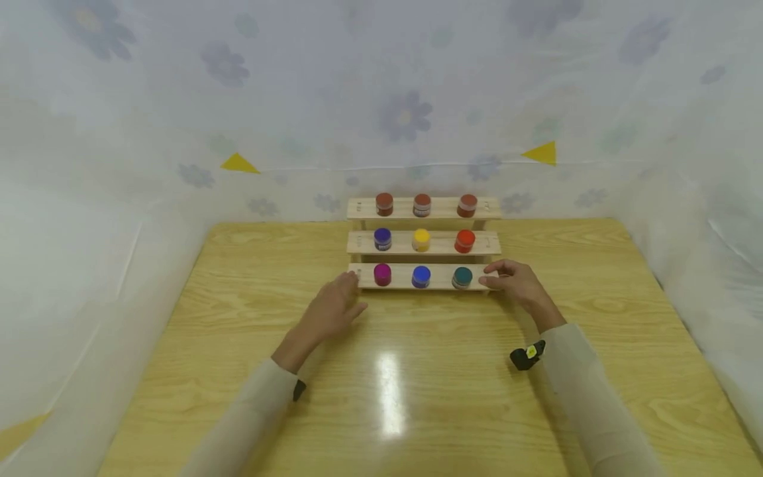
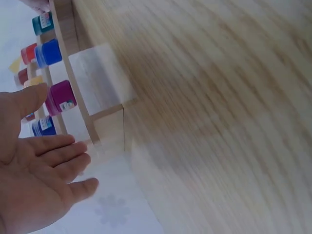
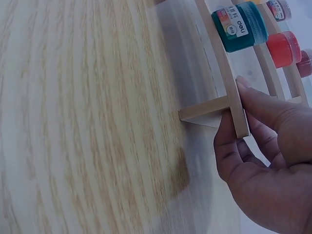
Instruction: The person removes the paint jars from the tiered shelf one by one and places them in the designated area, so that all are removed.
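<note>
A three-tier wooden rack (image 1: 365, 243) stands at the back of the table, holding small paint jars on each step. My right hand (image 1: 517, 283) pinches the right end of the lowest step, thumb on top and fingers beneath, as the right wrist view shows. Closest to it is a teal paint jar (image 3: 239, 27). At the other end, my left hand (image 1: 332, 308) has its fingers extended beside the step's left end; whether they touch it I cannot tell. Near its thumb is a magenta paint jar (image 2: 61, 97). Between those two jars sits a blue paint jar (image 1: 420, 277).
On the middle step are a dark blue jar (image 1: 383, 239), a yellow jar (image 1: 421, 240) and a red jar (image 1: 465, 241). Three brownish-red jars line the top step, one being the middle jar (image 1: 422, 205). A flowered white sheet (image 1: 322, 99) hangs behind the wood-grain table (image 1: 453, 411).
</note>
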Motion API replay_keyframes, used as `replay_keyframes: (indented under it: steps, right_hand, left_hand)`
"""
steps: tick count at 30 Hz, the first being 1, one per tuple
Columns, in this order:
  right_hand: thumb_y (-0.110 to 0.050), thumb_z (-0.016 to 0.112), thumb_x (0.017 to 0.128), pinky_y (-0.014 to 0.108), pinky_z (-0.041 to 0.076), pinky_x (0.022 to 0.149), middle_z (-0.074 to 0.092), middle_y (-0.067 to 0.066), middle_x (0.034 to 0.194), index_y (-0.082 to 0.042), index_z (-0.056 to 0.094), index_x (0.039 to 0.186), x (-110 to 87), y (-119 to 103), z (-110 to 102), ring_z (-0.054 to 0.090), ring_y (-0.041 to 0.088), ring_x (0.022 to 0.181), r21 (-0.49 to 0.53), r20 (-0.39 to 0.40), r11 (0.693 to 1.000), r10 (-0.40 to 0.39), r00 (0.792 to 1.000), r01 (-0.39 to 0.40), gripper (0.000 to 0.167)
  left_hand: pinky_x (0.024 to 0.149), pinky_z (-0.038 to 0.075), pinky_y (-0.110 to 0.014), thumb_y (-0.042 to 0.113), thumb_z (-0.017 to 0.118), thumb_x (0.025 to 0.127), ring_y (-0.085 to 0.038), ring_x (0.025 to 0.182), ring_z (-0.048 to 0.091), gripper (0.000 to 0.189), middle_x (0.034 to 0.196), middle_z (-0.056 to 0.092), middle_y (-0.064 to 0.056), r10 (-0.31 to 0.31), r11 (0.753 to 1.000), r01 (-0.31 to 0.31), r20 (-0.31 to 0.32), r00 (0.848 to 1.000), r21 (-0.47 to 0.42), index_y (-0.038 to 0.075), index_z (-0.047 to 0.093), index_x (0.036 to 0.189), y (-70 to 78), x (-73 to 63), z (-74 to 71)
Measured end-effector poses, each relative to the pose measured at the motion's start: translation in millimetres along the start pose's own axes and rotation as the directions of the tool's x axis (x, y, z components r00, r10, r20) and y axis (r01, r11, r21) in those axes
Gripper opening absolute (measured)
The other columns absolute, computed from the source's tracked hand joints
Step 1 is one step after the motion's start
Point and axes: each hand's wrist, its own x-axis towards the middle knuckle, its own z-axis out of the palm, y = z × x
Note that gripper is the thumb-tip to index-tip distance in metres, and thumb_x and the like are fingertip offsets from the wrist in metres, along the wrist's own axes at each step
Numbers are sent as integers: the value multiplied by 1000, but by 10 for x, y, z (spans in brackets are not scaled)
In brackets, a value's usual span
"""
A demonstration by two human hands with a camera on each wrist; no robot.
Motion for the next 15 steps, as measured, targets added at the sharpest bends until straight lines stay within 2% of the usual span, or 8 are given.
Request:
replay_keyframes:
  steps: [4,9,13,15]
  right_hand:
    - [-35,68,87,42,40,96,30,20,150,3,51,123,7,12,-4,33,37,130,22,3,1000,-2,1000,2,55]
    - [-34,70,86,54,32,110,23,21,154,3,52,123,-6,22,-21,20,40,141,30,8,999,12,1000,-12,55]
    - [-33,69,87,41,42,95,33,20,145,3,52,124,-5,17,-14,35,33,125,34,2,999,1,1000,-1,54]
    - [-33,69,87,33,42,85,39,18,135,3,53,123,8,17,-4,37,27,112,34,-4,999,-13,1000,13,54]
  left_hand:
    - [116,30,-49,32,57,95,-37,138,35,62,147,39,-21,-53,989,41,-82,995,-140,-3,36,142,-24,72,-85]
    - [113,36,-50,34,62,92,-37,133,42,61,142,46,-20,-124,960,70,-189,974,-271,-1,42,139,-58,174,-181]
    - [110,39,-50,34,65,90,-36,130,44,62,139,48,-19,-158,943,66,-264,952,-326,-1,44,137,-59,259,-289]
    - [108,41,-50,32,68,88,-36,128,46,63,137,50,-20,-159,942,50,-310,937,-332,-2,44,136,-56,308,-350]
